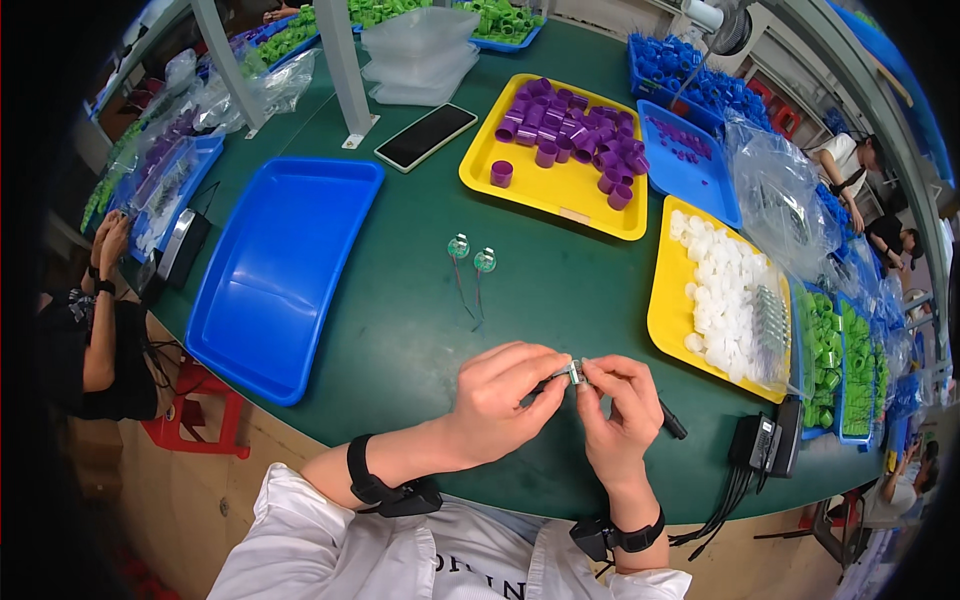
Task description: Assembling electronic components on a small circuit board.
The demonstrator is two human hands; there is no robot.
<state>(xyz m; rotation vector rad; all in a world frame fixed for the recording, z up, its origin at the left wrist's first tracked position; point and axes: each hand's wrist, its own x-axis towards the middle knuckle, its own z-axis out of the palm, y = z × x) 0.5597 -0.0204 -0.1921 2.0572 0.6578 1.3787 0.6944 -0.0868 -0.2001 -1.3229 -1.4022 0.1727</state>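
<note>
My left hand [508, 396] and my right hand [618, 408] meet over the near part of the green table. Between their fingertips they pinch a small circuit board with a metal part [574, 372]. Something dark shows under the left fingers, too covered to name. Beside my right hand a black pen-like stick [673, 421] pokes out; its other end is hidden. Farther off on the table lie two small round green circuit boards, one on the left [458, 248] and one on the right [485, 261], with thin wires trailing toward me.
An empty blue tray [265, 270] is on the left. Yellow trays hold purple rings [570, 125] and white caps [722, 290]. A phone [427, 137] lies near a metal post [343, 70]. Black adapters with cables [752, 442] sit at the right edge. A co-worker's hands [110, 243] are far left.
</note>
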